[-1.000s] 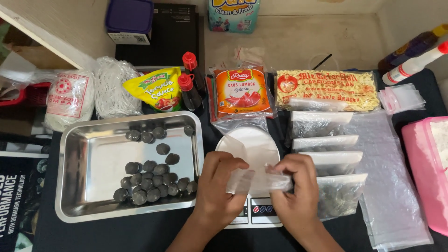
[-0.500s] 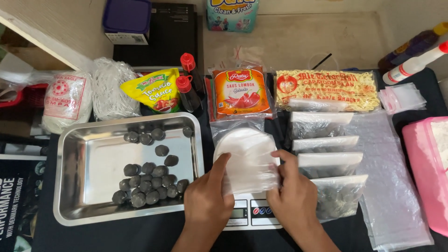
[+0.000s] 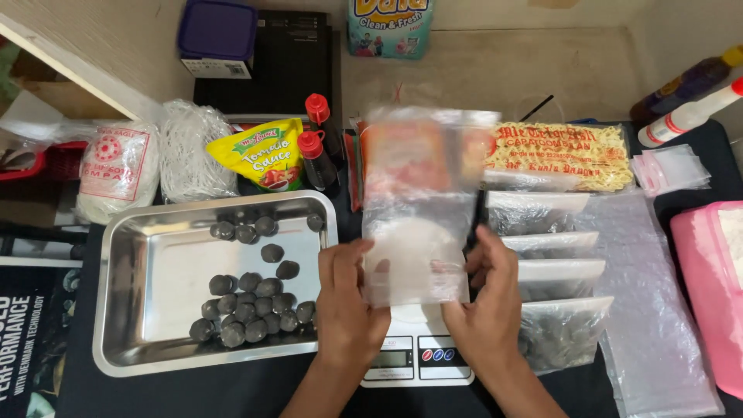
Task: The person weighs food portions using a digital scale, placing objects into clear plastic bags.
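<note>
Nearest the camera, both hands are raised over a small white kitchen scale (image 3: 418, 352). The left hand (image 3: 348, 306) and the right hand (image 3: 484, 310) each pinch a lower side of one clear plastic bag (image 3: 418, 224), holding it upright between them; it looks empty, and it is blurred. Held by both edges like this, the bag hangs flat and spread, probably so its mouth can be found or opened. It hides most of the scale's white platform and the red packet standing behind it.

Just left of the left hand lies a steel tray (image 3: 155, 310) with a heap of dark round balls (image 3: 251, 310) gathered toward its near right corner, close to the hands. Just right of the right hand, a row of filled clear bags (image 3: 553, 279) overlaps on a sheet of plastic (image 3: 650, 340), the nearest showing dark contents. A pink tub (image 3: 708, 294) sits at the far right edge.

Farther back on the tabletop (image 3: 232, 391) stand a yellow sauce pouch (image 3: 263, 155), two red-capped bottles (image 3: 317, 143), a noodle packet (image 3: 553, 155), white wrapped bundles (image 3: 193, 151) and a purple lidded box (image 3: 217, 31).
</note>
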